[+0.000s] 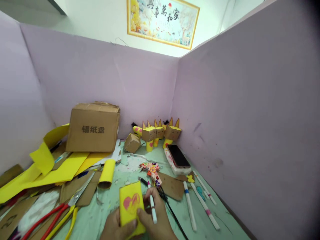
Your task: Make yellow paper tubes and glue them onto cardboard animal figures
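Note:
My left hand (pixel 115 226) grips the lower end of a yellow paper-wrapped roll (pixel 130 206) that has a pink heart drawn on it. My right hand (pixel 156 218) holds a white marker (pixel 152 204) with a pink tip beside the roll, and its thumb rests on the roll's lower right edge. Both hands are at the bottom middle of the view, just above the pale green tabletop (pixel 132 166).
A cardboard box (pixel 93 128) stands at the back left over yellow paper sheets (pixel 57 171). Several cardboard-headed yellow figures (pixel 156 133) line the back corner. A phone (pixel 178 156), loose markers (pixel 197 196), scissors (pixel 80 195), another yellow roll (pixel 106 173) and purple partition walls (pixel 250 116) surround the work area.

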